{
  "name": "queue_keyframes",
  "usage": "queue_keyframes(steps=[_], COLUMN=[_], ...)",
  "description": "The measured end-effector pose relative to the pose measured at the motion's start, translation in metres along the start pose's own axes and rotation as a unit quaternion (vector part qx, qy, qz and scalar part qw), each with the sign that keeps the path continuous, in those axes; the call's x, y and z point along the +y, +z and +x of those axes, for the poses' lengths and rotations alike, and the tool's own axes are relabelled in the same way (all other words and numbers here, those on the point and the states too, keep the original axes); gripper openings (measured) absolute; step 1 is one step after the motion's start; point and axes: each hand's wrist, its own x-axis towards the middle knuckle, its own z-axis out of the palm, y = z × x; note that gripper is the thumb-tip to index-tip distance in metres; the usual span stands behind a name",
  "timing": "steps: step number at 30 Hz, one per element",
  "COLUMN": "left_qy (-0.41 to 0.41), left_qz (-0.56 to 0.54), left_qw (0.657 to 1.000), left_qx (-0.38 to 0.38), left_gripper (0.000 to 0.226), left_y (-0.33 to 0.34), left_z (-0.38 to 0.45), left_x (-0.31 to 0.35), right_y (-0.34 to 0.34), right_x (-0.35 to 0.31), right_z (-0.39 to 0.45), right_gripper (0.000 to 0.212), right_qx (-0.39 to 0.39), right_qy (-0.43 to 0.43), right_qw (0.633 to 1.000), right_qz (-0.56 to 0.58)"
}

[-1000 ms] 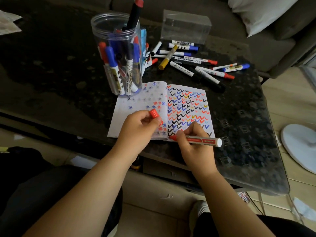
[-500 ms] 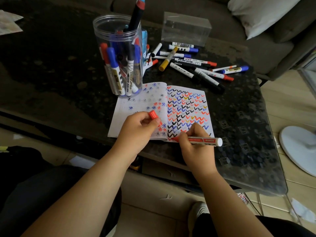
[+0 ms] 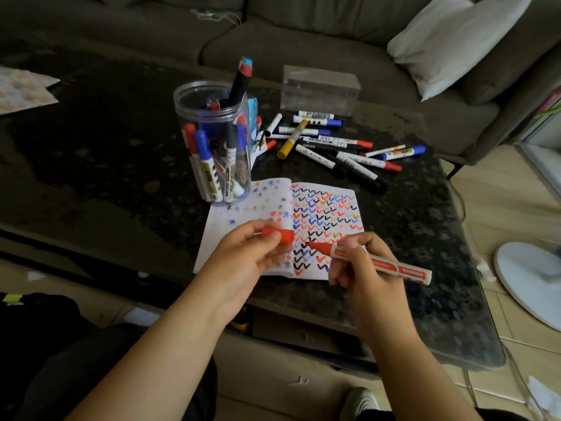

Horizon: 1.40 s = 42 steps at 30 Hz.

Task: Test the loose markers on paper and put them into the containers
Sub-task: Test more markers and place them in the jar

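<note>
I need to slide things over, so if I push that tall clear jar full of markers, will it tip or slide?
The clear jar is tall for its base, so a push near the rim would probably tip it. One black marker sticks out above the rim, adding top weight. Pushed low, it would likely slide on the glossy table.

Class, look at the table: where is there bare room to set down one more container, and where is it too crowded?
Free: the dark tabletop left of the round marker jar, and the strip right of the notebook toward the table's right edge. Crowded: between the jar and the clear box, where the loose markers lie piled.
</note>
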Motion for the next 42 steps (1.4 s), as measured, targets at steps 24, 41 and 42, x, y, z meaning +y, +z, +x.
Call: queue_keyframes(steps=[24, 41, 42], left_qy=[0.243, 0.236, 0.241], left_qz=[0.389, 0.607, 0.61], left_qw=[0.871, 0.758, 0.755], left_qx=[-0.177, 0.029, 0.03], left_gripper=[0.021, 0.012, 0.012], left_y=[0.027, -0.008, -0.009], left_z=[-0.099, -0.044, -0.042], left_x=[0.036, 0.08, 0.084], right_y=[0.001, 0.035, 0.047], right_x=[-0.085, -0.062, -0.061], right_z=[-0.047, 0.017, 0.023], right_gripper=[0.032, 0.043, 0.042], right_qx=[0.004, -0.194, -0.218], right_qy=[-0.029, -0.213, -0.235], right_qw=[0.992, 0.825, 0.808], right_qz=[0.126, -0.487, -0.495])
